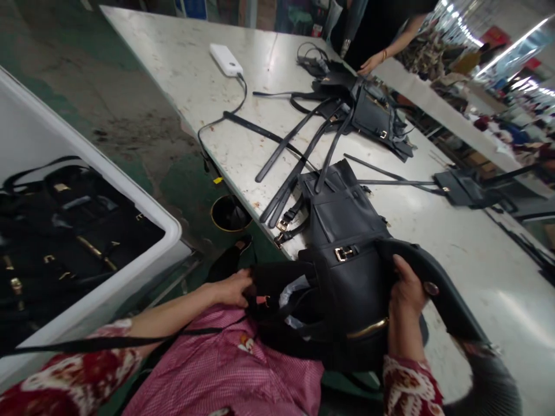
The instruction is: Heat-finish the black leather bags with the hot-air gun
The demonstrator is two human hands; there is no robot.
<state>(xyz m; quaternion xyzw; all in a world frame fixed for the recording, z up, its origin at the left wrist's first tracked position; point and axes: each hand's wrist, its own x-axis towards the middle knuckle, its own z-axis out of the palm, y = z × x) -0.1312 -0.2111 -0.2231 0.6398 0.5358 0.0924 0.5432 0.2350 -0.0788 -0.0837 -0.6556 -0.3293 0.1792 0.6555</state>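
Between the fingers, a black leather gold-buckled bag [358, 292] was steadied from two sides, apparently for balance, the left hand [236, 289] gripping its edge, the right hand [407, 289] against its flank, finger closure indeterminable.

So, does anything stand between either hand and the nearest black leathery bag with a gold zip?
Nothing visible does: the left hand grips the black leathery bag by one edge, and the right hand touches the opposite side.

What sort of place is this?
Probably a bag factory or workshop: black bags heaped in a white bin, more bags and long straps on a table, bright ceiling lights beyond.
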